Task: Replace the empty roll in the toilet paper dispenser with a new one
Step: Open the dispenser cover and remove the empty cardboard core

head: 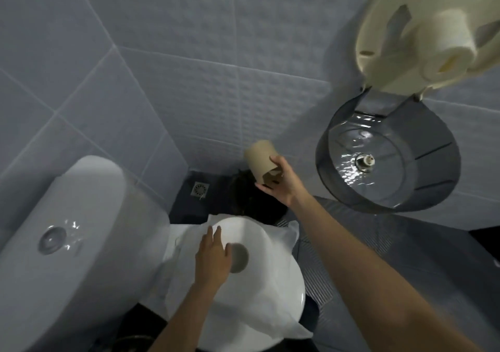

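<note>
One cardboard core [260,160] tilts up-left, clasped by right grip [284,182]; left grip [213,257] flat on new roll [270,281].

Right hand [282,182] outstretched, fingers curled in a grip; left hand [213,257] seemingly flat

Dispenser backplate [378,54] (cream plastic) runs off the top-right edge; left hand [213,259] half-hides the roll core [241,257].

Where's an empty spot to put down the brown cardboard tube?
Bare spots: the white cistern lid around its round flush button, and the dark floor by the square drain in the wall corner. Crowded: the big white wrapped paper roll under the left hand fills the toilet top.
</note>
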{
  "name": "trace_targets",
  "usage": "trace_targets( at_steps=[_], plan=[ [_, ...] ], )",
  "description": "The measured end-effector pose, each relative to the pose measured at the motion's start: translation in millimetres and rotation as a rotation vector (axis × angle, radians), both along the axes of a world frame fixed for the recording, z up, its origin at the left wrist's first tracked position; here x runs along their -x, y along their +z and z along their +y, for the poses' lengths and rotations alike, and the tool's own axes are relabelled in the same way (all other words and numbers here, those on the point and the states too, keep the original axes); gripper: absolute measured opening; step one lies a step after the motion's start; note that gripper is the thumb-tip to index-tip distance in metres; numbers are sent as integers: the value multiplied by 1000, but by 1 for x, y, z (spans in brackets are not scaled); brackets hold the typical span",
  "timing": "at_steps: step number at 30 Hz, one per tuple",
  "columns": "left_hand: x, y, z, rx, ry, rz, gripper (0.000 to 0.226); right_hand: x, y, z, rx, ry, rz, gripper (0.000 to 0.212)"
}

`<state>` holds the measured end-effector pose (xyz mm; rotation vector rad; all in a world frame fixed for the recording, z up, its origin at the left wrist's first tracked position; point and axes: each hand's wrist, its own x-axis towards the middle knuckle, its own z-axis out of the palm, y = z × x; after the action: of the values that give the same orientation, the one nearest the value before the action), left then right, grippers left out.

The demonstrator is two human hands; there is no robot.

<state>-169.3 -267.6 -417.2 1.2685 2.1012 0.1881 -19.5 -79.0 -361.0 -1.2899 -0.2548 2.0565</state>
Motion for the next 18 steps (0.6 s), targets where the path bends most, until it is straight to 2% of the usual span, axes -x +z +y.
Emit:
trace_targets(
  at_steps=[4,6,9,14,16,18],
  plan=[
    [-1,-48,1,-7,-94,84,57,2,-80,1,149,-5,-113,42],
    [-1,-75,1,-58,-113,113,54,2,-121,0,182,13,-197,45],
    [-3,-109,1,-98,-127,170,50,-1,-173,-3,206,12,-295,65],
    [-7,-130,3,-91,-125,308,57,-17,-291,3,267,60,-429,125],
    [-7,-132,3,-97,-117,334,58,-18,-315,6,268,42,-472,127],
    [-7,-136,3,-109,-110,361,58,-13,-309,6,265,2,-452,117]
  ],
)
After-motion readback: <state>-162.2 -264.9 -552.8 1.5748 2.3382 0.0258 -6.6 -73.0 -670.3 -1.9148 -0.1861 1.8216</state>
